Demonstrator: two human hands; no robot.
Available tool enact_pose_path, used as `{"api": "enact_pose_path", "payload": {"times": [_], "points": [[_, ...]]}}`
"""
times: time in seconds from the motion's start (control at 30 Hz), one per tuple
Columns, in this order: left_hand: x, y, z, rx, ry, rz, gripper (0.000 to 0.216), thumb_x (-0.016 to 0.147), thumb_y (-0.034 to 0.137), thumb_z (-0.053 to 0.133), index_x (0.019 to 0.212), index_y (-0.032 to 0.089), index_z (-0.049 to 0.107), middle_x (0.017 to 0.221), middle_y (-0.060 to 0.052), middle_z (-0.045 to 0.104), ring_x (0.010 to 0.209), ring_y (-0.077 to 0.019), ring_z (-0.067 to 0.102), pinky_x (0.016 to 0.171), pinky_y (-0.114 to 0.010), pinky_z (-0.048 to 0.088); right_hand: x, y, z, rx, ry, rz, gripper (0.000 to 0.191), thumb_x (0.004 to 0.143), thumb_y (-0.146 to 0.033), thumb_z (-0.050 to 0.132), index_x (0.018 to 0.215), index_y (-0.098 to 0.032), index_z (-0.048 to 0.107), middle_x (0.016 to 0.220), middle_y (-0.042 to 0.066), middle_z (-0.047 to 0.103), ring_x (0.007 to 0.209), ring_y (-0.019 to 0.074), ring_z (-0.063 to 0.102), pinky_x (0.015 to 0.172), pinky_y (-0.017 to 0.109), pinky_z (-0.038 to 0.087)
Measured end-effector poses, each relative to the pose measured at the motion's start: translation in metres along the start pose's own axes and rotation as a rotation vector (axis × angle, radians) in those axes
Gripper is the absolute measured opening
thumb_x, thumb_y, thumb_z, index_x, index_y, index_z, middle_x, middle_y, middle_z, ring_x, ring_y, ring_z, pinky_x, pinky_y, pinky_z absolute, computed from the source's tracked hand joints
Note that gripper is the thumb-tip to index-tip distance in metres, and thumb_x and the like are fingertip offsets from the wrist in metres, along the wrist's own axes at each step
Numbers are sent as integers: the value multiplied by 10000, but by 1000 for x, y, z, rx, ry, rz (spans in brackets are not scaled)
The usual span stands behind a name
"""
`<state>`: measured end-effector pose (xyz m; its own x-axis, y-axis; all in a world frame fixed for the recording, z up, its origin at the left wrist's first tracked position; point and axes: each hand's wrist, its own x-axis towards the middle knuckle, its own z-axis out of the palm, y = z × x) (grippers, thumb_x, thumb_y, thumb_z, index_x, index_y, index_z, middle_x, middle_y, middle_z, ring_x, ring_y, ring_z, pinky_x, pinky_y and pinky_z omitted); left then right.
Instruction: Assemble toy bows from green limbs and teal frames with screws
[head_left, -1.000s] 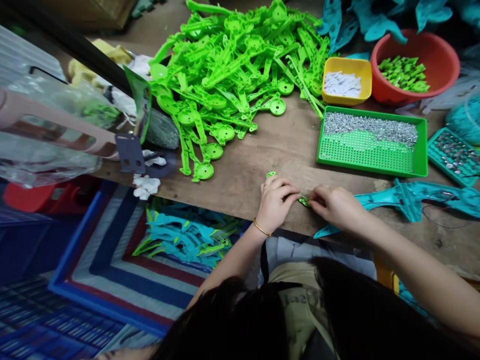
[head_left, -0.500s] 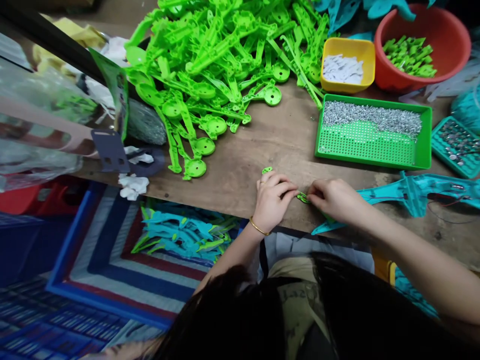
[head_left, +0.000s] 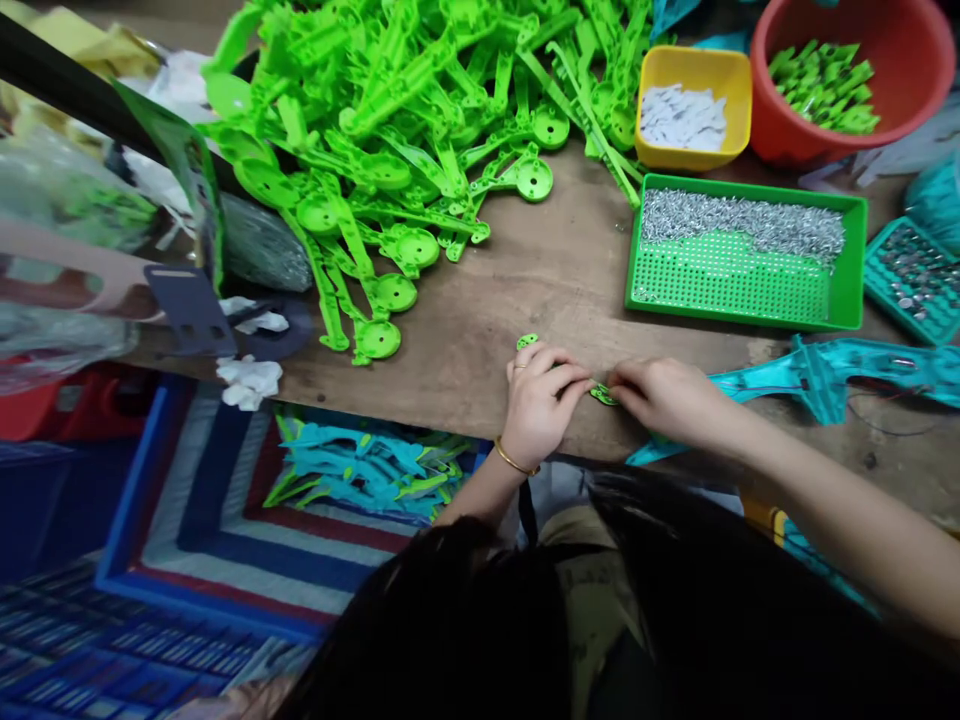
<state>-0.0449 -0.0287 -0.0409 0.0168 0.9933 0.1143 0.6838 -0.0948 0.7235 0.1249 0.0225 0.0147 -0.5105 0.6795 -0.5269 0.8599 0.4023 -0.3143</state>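
A: Left hand (head_left: 541, 400), grip?
B: Narrow, thumb and forefinger pinched on the left end of a small green piece (head_left: 602, 394); other fingers bent down, gold bracelet (head_left: 514, 458) at the wrist

A: Right hand (head_left: 664, 390)?
B: Narrow too, fingertips together at the piece's right end; can't tell if they pinch the piece or something tiny hidden in there

A: Piece location?
B: Between both hands, close to the near edge of the tabletop (head_left: 450, 330); resting or lifted, can't tell

A: Other green bit by the left knuckles?
B: Green end (head_left: 527, 341) poking out past the left hand, can't tell if it joins the piece, hand covers the middle

A: Next out?
B: Long turquoise part (head_left: 821, 380), lying partly behind the right hand and forearm, tip at the near edge, body toward the right

A: Beyond the hands?
B: Green tray (head_left: 731, 285), perforated floor, small metal pieces (head_left: 735, 222) heaped along its far side; yellow tub (head_left: 694, 155) with white pieces behind it, red bowl (head_left: 795, 140) with green bits just beside the tub

A: Rest?
B: Big pile of green parts (head_left: 405, 110) at the tabletop's far left, turquoise and green parts (head_left: 375, 470) in a blue crate (head_left: 135, 500) below the near edge
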Motion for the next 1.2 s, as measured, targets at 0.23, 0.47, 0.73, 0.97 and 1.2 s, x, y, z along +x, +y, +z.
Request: {"api": "enact_pose_path", "payload": {"times": [0.23, 0.47, 0.73, 0.97, 1.2], "points": [[0, 1, 0, 1, 6, 20, 62, 835, 295, 682, 812, 264, 731, 909, -2, 670, 1035, -210, 530, 940, -397, 374, -1, 0, -3, -28, -19, 42, 232, 897, -409, 500, 929, -224, 635, 856, 68, 717, 746, 231, 658, 543, 285, 287], [0, 1, 1, 34, 0, 18, 71, 828, 302, 689, 807, 251, 734, 907, -9, 669, 1026, -208, 527, 933, -388, 374, -3, -6, 3, -115, 44, 27, 219, 906, -393, 503, 962, -235, 645, 906, 68, 731, 756, 244, 667, 533, 287, 259], [3, -1, -1, 50, 2, 32, 65, 804, 296, 713, 811, 238, 743, 903, -11, 677, 1032, -204, 539, 971, -395, 382, -48, 10, 38, -229, 441, -170, 266, 972, -305, 424, 993, -220, 675, 823, 27, 690, 726, 158, 618, 572, 281, 286], [-24, 10, 12, 203, 130, 267, 163, 884, 214, 585, 969, 222, 724, 1131, -60, 673, 1202, -248, 495, 1028, -445, 391, -47, 13, 55, -321, 503, -229, 246, 950, -233, 456, 996, -195, 695, 750, 33, 638, 713, 164, 592, 626, 293, 305], [-58, 25, 36, 277, 46, 324, 312, 917, 178, 498, 1202, 193, 624, 1298, -90, 622, 1305, -240, 480, 1147, -510, 275, -51, 18, 48, -195, 408, -152, 266, 966, -272, 420, 981, -212, 679, 823, 39, 683, 747, 168, 629, 583, 289, 294]]}}
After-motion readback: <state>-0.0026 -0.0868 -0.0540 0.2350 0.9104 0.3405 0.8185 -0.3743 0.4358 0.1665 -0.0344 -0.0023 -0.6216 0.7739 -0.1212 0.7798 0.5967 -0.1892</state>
